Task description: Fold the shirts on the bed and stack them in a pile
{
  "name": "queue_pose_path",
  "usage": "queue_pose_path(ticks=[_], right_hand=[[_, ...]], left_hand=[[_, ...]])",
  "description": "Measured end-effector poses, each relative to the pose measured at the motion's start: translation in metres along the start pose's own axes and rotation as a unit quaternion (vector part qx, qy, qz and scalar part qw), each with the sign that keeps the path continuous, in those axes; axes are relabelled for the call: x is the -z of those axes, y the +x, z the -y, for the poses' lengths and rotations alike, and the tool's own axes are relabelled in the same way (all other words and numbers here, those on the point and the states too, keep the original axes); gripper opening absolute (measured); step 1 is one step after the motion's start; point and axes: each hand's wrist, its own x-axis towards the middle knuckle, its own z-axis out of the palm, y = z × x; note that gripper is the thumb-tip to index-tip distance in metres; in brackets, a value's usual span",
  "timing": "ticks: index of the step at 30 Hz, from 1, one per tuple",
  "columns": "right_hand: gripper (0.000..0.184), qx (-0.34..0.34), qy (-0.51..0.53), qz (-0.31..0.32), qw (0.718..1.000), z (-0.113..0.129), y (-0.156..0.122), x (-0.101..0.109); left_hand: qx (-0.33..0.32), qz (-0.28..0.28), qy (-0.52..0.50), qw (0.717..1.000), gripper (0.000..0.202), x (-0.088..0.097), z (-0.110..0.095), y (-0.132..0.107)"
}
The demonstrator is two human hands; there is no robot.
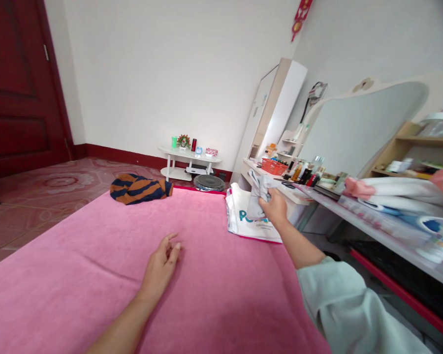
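My right hand (275, 205) grips a bunched light grey garment (257, 199) at the bed's far right corner. Beneath it lies a folded white garment (236, 209) with teal lettering, partly covered by the grey cloth and my hand. Over the pink bedspread (96, 250) rests my left hand (165, 258), its fingers loosely curled and apart, holding nothing. A navy and orange striped garment (140, 189) lies crumpled at the bed's far left edge.
A dressing table with a mirror (365, 132), a red basket (274, 166) and bottles stands on the right. Beyond the bed's far edge is a low white table (190, 151) with small items. A dark red door (15, 88) is at left.
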Motion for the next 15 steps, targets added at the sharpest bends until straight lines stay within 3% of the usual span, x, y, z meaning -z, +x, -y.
queue_pose_path(ticks=[3,7,11,15], right_hand=[[0.027,-0.077,0.046,0.048,0.995,-0.039,0.016,-0.014],[0.023,-0.148,0.07,0.002,0.986,-0.08,0.017,-0.016],[0.03,-0.192,0.084,-0.031,0.977,-0.105,0.016,-0.008],[0.036,-0.227,0.031,-0.032,0.973,-0.119,0.018,-0.007]], left_hand=[[-0.012,0.006,0.016,1.0,0.047,0.0,0.006,0.003],[-0.004,0.009,0.012,1.0,0.044,-0.002,0.01,0.006],[0.002,0.008,0.024,1.0,0.043,-0.003,0.011,0.007],[-0.003,0.014,0.029,0.999,0.043,-0.003,0.013,0.007]])
